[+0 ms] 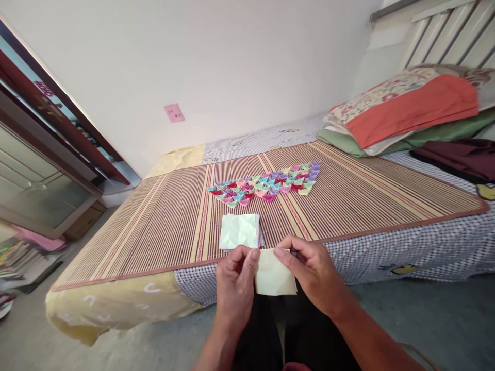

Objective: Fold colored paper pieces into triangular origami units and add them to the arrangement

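Note:
A pale yellow square of paper [276, 275] hangs between my two hands, in front of the bed's near edge. My left hand [237, 275] pinches its upper left corner between thumb and fingers. At the upper right corner, the thumb and fingers of my right hand [309, 268] are closed on the same paper. Just beyond my left hand lies a stack of square papers [240, 231], pale green on top, with pink and purple edges showing at its right side. Farther back, folded paper pieces in several colours [266, 184] lie in rows on the striped mat.
The striped mat [154, 221] covers much of the bed. Folded bedding with an orange band [417, 111] and a dark maroon cloth [460, 158] lie at the right. A pink note [174, 113] is on the wall. Piled papers [19, 257] stand at the far left.

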{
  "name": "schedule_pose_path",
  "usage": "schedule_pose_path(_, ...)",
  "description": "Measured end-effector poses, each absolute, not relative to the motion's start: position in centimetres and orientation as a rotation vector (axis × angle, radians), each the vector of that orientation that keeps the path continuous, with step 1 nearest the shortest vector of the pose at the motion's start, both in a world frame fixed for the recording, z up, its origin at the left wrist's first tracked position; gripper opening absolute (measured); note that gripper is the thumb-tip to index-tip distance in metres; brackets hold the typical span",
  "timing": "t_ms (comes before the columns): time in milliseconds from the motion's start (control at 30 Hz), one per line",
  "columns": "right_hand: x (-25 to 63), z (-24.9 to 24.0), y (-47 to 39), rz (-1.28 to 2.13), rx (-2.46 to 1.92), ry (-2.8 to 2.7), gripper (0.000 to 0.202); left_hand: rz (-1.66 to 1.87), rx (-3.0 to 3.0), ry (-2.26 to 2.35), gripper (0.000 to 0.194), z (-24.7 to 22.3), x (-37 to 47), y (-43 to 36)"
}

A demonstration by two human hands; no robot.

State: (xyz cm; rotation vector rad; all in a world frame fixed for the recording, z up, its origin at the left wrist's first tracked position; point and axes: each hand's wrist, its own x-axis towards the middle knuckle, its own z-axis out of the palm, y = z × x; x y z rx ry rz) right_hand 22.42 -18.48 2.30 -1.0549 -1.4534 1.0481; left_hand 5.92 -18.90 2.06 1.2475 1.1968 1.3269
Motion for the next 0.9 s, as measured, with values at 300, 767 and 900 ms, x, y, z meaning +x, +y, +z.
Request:
schedule_pose_path(300, 21.8, 1.0, -16.6, 1.404, -1.005, -1.247, 0.036, 1.258, 0.866, 0.987, 0.026, 0.6, 6.7, -18.5)
schedule_pose_path(767, 21.8, 0.8, -18.1, 1.044, -1.047, -1.413, 0.015, 1.337, 0.255, 0.951, 0.015, 0.2, 7.3, -17.7)
schedule_pose_path(900, 21.4, 0.4, -18.6, 0.841, -0.993, -1.524, 0.028, 1.303, 0.152, 0.996, 0.019, 0.5, 7.3, -17.4)
